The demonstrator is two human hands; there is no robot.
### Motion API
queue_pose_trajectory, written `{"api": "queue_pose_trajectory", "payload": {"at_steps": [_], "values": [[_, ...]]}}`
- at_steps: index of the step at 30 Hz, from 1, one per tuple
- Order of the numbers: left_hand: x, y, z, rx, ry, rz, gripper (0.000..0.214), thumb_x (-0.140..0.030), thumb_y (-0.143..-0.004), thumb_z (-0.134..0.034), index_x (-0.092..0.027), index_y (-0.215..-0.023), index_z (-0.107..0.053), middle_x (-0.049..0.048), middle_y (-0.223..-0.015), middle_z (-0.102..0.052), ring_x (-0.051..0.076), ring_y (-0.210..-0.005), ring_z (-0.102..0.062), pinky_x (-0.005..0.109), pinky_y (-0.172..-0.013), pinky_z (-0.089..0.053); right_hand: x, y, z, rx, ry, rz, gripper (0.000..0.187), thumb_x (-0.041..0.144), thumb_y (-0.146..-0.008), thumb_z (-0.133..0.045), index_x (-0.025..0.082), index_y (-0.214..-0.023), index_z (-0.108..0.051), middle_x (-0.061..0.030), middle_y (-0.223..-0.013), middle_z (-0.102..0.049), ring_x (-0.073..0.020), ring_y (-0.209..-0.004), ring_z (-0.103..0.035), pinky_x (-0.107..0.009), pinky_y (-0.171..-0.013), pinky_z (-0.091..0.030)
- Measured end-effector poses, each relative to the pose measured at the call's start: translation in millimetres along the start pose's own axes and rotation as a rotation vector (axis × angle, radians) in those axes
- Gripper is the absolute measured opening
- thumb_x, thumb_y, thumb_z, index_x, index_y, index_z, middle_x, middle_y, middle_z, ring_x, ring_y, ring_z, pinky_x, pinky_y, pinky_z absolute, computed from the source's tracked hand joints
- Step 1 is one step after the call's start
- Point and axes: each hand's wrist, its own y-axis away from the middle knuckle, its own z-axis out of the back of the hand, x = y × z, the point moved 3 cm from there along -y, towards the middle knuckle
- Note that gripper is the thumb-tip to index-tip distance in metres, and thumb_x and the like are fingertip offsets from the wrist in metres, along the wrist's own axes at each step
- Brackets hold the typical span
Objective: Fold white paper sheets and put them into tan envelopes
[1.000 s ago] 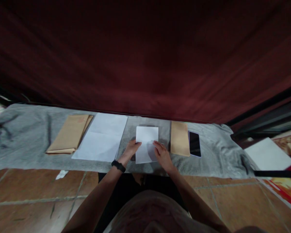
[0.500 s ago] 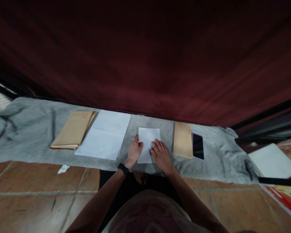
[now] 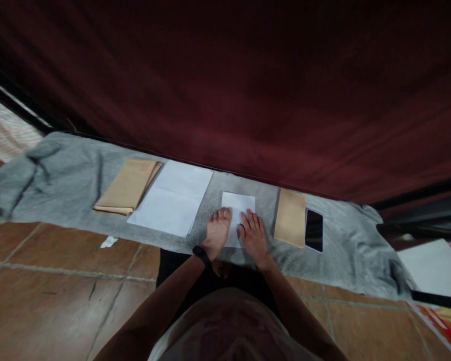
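A small folded sheet of white paper (image 3: pixel 238 201) lies on the grey cloth in front of me, with a crease across its upper part. My left hand (image 3: pixel 218 231) rests over the paper's left edge, its fingers pointing away from me and seeming a little bent. On the right half of the same sheet, my right hand (image 3: pixel 253 233) lies flat with its fingers spread. Neither hand grips anything. Both hands cover part of the lower paper.
Larger white sheets (image 3: pixel 173 198) lie to the left, beside a stack of brown envelopes (image 3: pixel 126 185). To the right are another brown envelope (image 3: pixel 290 218) and a phone (image 3: pixel 314 230). Grey cloth (image 3: pixel 67 175) covers the narrow surface; a dark red curtain-like sheet (image 3: pixel 225 100) hangs behind.
My left hand has turned and shifted from pinching the paper's left edge to lying over it. My right hand stays on the paper. The camera view has tilted slightly.
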Motion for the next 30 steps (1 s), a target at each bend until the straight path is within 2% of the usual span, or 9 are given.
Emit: {"api": "queue_pose_trajectory", "payload": {"at_steps": [4, 7, 10, 17, 23, 30], "values": [[-8, -1, -2.5, -0.035, -0.012, -0.086, 0.060, -0.003, -0.094, -0.024, -0.011, -0.149, -0.044, 0.0203, -0.152, -0.048, 0.035, -0.147, -0.038, 0.060, -0.118, -0.030, 1, 0, 1, 0.003, -0.005, 0.005, 0.053, 0.031, -0.105, -0.040, 0.018, -0.155, -0.041, -0.0130, -0.164, -0.034, -0.0311, -0.150, -0.032, -0.055, -0.122, -0.023], [-16, 0, -9.1, -0.014, 0.000, -0.272, 0.062, -0.005, -0.092, -0.031, -0.016, -0.152, -0.041, 0.0126, -0.163, -0.037, 0.028, -0.155, -0.023, 0.055, -0.125, -0.024, 1, 0, 1, 0.003, 0.008, 0.016, 0.053, 0.030, -0.104, -0.041, 0.017, -0.156, -0.041, -0.0130, -0.164, -0.033, -0.0311, -0.151, -0.030, -0.055, -0.122, -0.022], [-19, 2, -16.9, 0.013, 0.000, -0.405, 0.061, -0.009, -0.093, -0.035, -0.015, -0.154, -0.039, 0.0123, -0.164, -0.036, 0.025, -0.155, -0.024, 0.051, -0.126, -0.024, 1, 1, 0, 0.006, 0.018, 0.028, 0.052, 0.026, -0.104, -0.039, 0.017, -0.155, -0.042, -0.0127, -0.164, -0.034, -0.0305, -0.152, -0.029, -0.054, -0.123, -0.021], [-6, 1, -20.4, -0.015, 0.006, -0.329, 0.058, -0.027, -0.099, -0.042, -0.010, -0.154, -0.039, 0.0156, -0.162, -0.037, 0.026, -0.154, -0.027, 0.048, -0.127, -0.020, -2, 2, -3, -0.026, 0.030, 0.007, 0.052, 0.027, -0.105, -0.036, 0.016, -0.156, -0.039, -0.0130, -0.163, -0.035, -0.0300, -0.151, -0.030, -0.054, -0.122, -0.023], [-10, -2, -23.0, -0.025, -0.017, -0.294, 0.058, -0.024, -0.098, -0.039, -0.008, -0.154, -0.040, 0.0173, -0.162, -0.035, 0.028, -0.154, -0.026, 0.051, -0.126, -0.020, -3, 7, -2, -0.036, 0.032, -0.017, 0.055, 0.029, -0.104, -0.040, 0.013, -0.157, -0.037, -0.0155, -0.162, -0.036, -0.0302, -0.151, -0.032, -0.053, -0.122, -0.025], [-19, -28, -26.6, 0.009, -0.064, -0.298, 0.055, -0.026, -0.102, -0.033, -0.013, -0.155, -0.039, 0.0118, -0.163, -0.035, 0.027, -0.155, -0.023, 0.050, -0.127, -0.019, -2, 7, 0, -0.060, 0.096, 0.005, 0.054, 0.029, -0.104, -0.041, 0.012, -0.155, -0.041, -0.0163, -0.160, -0.040, -0.0305, -0.149, -0.035, -0.052, -0.121, -0.026]]}}
